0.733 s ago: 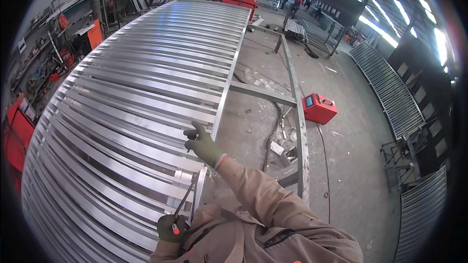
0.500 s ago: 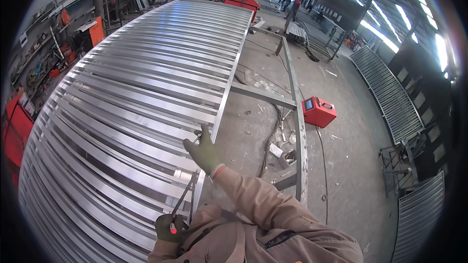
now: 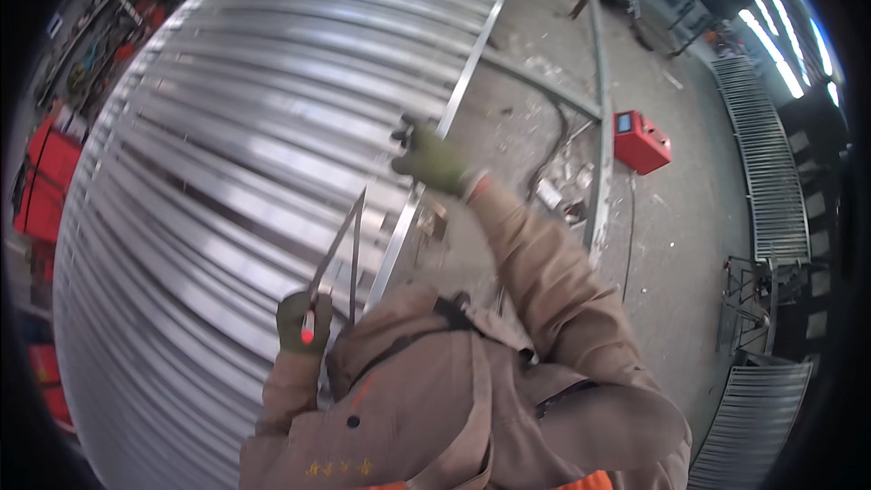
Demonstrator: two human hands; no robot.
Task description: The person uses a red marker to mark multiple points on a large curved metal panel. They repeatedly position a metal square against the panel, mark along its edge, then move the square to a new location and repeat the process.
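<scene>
A large slatted metal panel [image 3: 227,127] stretches out before me, its many bright slats running crosswise to a straight side rail [image 3: 396,240]. My right hand [image 3: 431,159], in a green glove with dark fingertips, is over the slat ends at that rail, its fingers apart. Closer to my body, my gloved left hand [image 3: 298,319] is closed round a thin metal angle tool [image 3: 334,249], whose two narrow bars meet in a point over the slats. A short pale stick with a red end [image 3: 308,328] also pokes out of this fist.
Right of the panel stands a grey steel frame [image 3: 553,86], with a red box-shaped machine [image 3: 641,142] on the floor beside it. Scraps and a cable [image 3: 552,150] lie inside the frame. More slatted panels [image 3: 767,159] are at the far right. Red equipment [image 3: 45,177] and cluttered shelves line the left.
My view has tipped down toward my body, so the scene sits higher and farther right. My right hand stays spread at the rail; my left still grips the angle tool.
</scene>
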